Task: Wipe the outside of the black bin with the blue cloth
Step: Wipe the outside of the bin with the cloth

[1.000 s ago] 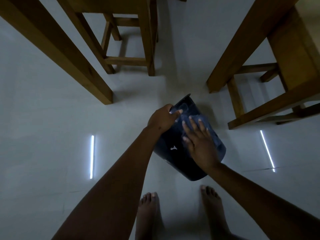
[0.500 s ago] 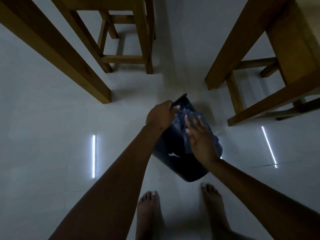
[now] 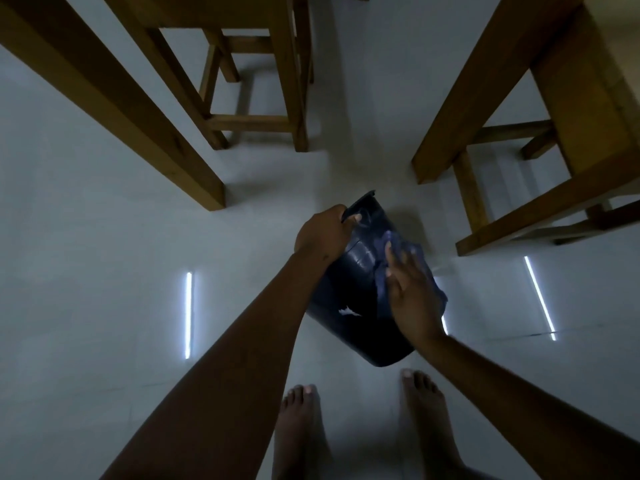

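The black bin (image 3: 349, 296) is tilted above the pale floor, its rim at the far end and its base toward my feet. My left hand (image 3: 323, 233) grips the rim at the top left. My right hand (image 3: 412, 299) lies flat, fingers spread, and presses the blue cloth (image 3: 382, 289) against the bin's upper right side. Cloth shows around my fingers and hangs past the bin's right edge. A small pale mark shows on the bin's wall.
A wooden stool (image 3: 263, 84) stands at the back, a thick wooden table leg (image 3: 114, 109) at the left, and a wooden bench or table frame (image 3: 540, 133) at the right. My bare feet (image 3: 363, 427) stand just below the bin. Light strips reflect on the glossy floor (image 3: 104, 306).
My right hand has slid the cloth from the bin's upper part down and to the right along its side. My left hand has kept its grip on the rim.
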